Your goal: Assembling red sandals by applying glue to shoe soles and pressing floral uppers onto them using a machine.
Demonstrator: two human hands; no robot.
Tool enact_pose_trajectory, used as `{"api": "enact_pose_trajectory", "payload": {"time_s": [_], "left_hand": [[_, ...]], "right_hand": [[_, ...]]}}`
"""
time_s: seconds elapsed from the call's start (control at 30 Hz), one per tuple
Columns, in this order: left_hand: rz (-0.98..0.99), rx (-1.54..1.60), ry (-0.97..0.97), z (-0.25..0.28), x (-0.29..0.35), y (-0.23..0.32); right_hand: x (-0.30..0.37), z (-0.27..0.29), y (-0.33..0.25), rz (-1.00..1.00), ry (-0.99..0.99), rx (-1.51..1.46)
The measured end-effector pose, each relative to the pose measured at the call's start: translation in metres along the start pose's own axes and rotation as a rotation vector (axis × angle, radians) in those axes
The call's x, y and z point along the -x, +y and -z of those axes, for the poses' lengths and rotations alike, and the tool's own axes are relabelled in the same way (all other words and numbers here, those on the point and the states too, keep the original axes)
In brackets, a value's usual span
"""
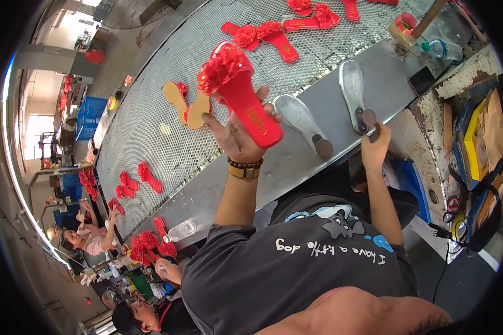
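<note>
My left hand (236,137) holds up a red slide sandal (245,103) with a large ruffled flower on its strap. The insole, with gold print, faces me, and my fingers wrap round it from behind. Lower right of it, a silver metal shoe last (299,118) with a round brown heel end lies on the metal ledge. My right hand (376,146) is closed at the brown heel end of a second shoe last (352,86); part of the grip is hidden. Beyond my left hand lies a pair of sandals (198,110), tan soles up.
Several red flower sandals (276,39) rest on the mesh conveyor (167,139). A clear bottle (181,230) lies near the ledge on the left, another bottle (444,50) at far right. Two other people work at left. A blue crate (90,118) stands further off.
</note>
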State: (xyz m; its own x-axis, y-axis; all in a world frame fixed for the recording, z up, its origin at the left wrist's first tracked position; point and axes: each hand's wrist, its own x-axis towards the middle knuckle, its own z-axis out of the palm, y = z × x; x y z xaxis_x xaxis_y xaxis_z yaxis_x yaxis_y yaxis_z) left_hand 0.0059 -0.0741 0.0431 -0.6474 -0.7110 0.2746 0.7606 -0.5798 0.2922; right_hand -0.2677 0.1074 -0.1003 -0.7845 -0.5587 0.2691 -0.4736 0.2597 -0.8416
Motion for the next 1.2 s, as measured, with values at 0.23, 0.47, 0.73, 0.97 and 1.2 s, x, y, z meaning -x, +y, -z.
{"api": "enact_pose_trajectory", "payload": {"time_s": [0.23, 0.47, 0.73, 0.97, 1.2], "left_hand": [[0.135, -0.056, 0.046, 0.022, -0.038, -0.041], [0.275, -0.39, 0.375, 0.016, -0.059, -0.128], [0.414, -0.541, 0.158, -0.043, -0.051, -0.217], [0.537, -0.892, -0.638, -0.065, -0.057, -0.276], [0.595, -0.019, 0.245, -0.057, -0.165, -0.239]], "right_hand": [[-0.039, 0.006, -0.069, -0.247, -0.215, -0.214], [0.033, 0.068, -0.142, 0.025, -0.305, -0.622], [0.024, 0.079, -0.11, 0.071, 0.037, 0.06], [-0.002, 0.167, -0.071, -0.437, 0.258, -0.369], [-0.132, 0.306, -0.044, -0.476, 0.633, 0.765]]}}
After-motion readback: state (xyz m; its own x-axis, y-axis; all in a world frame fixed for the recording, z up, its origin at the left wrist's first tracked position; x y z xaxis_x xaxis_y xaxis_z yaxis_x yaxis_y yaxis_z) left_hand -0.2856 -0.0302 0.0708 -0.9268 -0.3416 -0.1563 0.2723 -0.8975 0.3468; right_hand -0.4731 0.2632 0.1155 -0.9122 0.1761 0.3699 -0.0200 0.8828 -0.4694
